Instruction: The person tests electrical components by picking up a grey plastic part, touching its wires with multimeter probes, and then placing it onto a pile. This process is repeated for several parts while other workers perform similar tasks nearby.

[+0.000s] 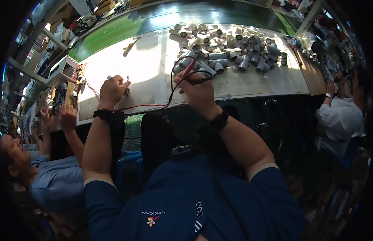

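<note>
My left hand (112, 90) is closed over the near left part of the worktable. Beside its fingertips shows the end of a small, roundish part (127, 92); most of what it grips is hidden. My right hand (199, 93) is raised over the table's front edge, fingers closed round a pair of test leads. A red lead (190, 64) and a black lead (171, 90) loop up out of this hand. From there a red wire (143, 105) runs left along the table edge towards my left wrist.
A pile of grey and cream cylindrical parts (244, 61) covers the table's back right. A small tool (130, 43) lies farther back. Beyond is a green surface (110, 39). At left stands a white box-shaped device (65, 71). Co-workers sit at left (60, 180) and right (341, 112).
</note>
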A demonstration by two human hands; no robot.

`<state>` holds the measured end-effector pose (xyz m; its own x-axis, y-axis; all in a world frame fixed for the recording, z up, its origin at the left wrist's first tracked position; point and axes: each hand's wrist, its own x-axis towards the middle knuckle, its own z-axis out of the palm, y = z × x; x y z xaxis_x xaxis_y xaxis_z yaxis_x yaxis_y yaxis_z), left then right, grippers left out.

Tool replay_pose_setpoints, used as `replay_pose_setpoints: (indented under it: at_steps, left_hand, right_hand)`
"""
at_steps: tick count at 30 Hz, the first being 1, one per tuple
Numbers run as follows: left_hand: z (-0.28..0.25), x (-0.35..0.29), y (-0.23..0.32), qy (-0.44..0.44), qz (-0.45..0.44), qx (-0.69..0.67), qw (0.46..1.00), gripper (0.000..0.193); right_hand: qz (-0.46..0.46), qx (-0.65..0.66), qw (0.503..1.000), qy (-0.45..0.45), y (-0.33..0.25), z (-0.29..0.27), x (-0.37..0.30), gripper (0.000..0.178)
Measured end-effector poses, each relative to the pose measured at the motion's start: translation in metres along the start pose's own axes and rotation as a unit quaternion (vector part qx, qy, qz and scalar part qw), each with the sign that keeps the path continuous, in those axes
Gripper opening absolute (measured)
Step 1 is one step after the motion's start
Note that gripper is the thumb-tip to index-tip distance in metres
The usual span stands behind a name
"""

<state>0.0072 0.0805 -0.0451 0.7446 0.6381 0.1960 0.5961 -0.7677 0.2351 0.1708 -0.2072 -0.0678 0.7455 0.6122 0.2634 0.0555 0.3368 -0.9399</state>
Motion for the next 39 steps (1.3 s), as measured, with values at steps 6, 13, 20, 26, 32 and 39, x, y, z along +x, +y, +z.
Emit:
replay_pose_setpoints:
  at_steps: [6,13,20,26,32,39]
  left_hand:
    - [0.001,0.042,0.117,0.008,0.245,-0.099,0.964,0.038]
    - [0.042,0.083,0.226,-0.170,0.141,-0.153,0.963,0.046]
    - [0.046,0.074,0.183,-0.259,-0.004,-0.440,0.860,0.039]
    - [0.017,-0.038,0.128,0.008,-0.131,-0.799,0.587,0.029]
    - [0.023,-0.163,0.090,0.002,-0.251,-0.789,0.561,0.033]
    - [0.056,-0.171,0.085,-0.088,-0.362,-0.840,0.395,0.026]
  right_hand:
    - [-0.011,0.000,0.999,0.045,0.003,-0.049,-0.023,0.011]
    - [0.005,-0.011,0.997,0.070,0.002,-0.060,-0.028,0.014]
    - [0.014,-0.019,0.998,0.054,0.003,-0.061,-0.026,0.013]
    - [-0.029,-0.034,0.998,0.035,0.008,-0.036,-0.017,0.011]
    - [-0.068,-0.119,0.989,0.055,0.006,-0.004,0.016,0.017]
    - [0.051,-0.393,0.913,-0.096,-0.006,0.008,0.019,0.020]
